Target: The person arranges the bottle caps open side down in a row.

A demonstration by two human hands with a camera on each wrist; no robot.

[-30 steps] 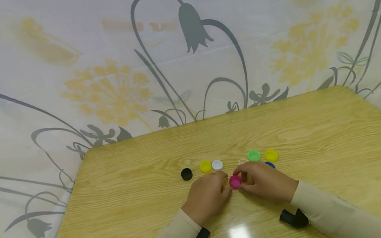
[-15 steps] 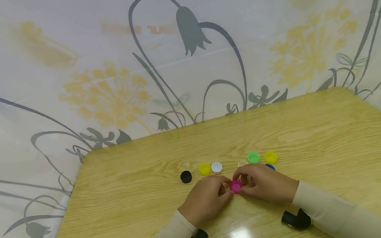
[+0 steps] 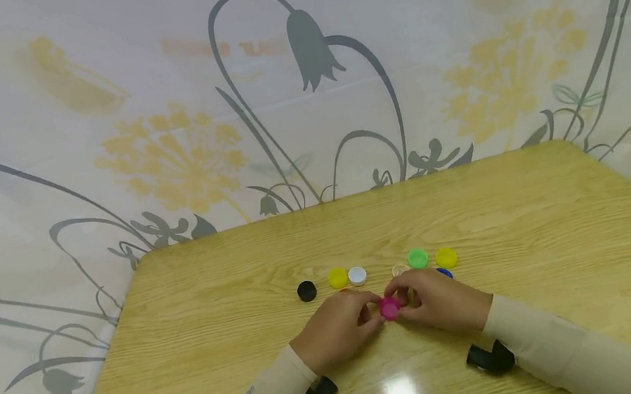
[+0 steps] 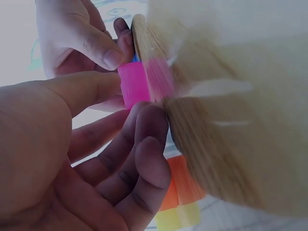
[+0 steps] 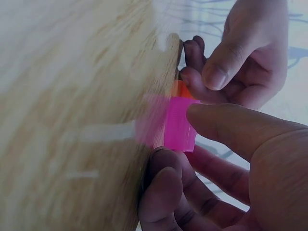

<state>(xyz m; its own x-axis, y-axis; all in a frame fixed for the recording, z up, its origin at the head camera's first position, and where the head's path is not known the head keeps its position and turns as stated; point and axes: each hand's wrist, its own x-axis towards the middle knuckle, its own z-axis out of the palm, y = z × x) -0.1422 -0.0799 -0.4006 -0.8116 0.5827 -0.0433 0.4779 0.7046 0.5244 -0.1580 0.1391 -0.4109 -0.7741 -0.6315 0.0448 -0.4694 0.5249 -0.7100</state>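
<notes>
A pink bottle cap (image 3: 390, 308) stands on the wooden table between both hands, its open side up. My left hand (image 3: 337, 328) pinches it from the left with thumb and forefinger. From the right, my right hand (image 3: 442, 300) pinches the same cap, its forefinger at the far rim and thumb at the near side. The left wrist view shows the upright side of the pink cap (image 4: 134, 84) between the fingertips. In the right wrist view the right thumb presses on the cap's side (image 5: 178, 125). An orange cap (image 4: 183, 183) sits beyond the left fingers, mostly hidden in the head view.
Behind the hands lie a black cap (image 3: 307, 291), a yellow cap (image 3: 338, 278), a white cap (image 3: 357, 276), a clear cap (image 3: 400, 270), a green cap (image 3: 418, 258) and another yellow cap (image 3: 446, 257). A blue cap (image 3: 445, 273) is partly covered by the right hand. Patterned cloth hangs behind the table.
The left forefinger and thumb have closed in on the pink cap, which has shifted slightly nearer. The right hand keeps its hold, and the other caps stay put.
</notes>
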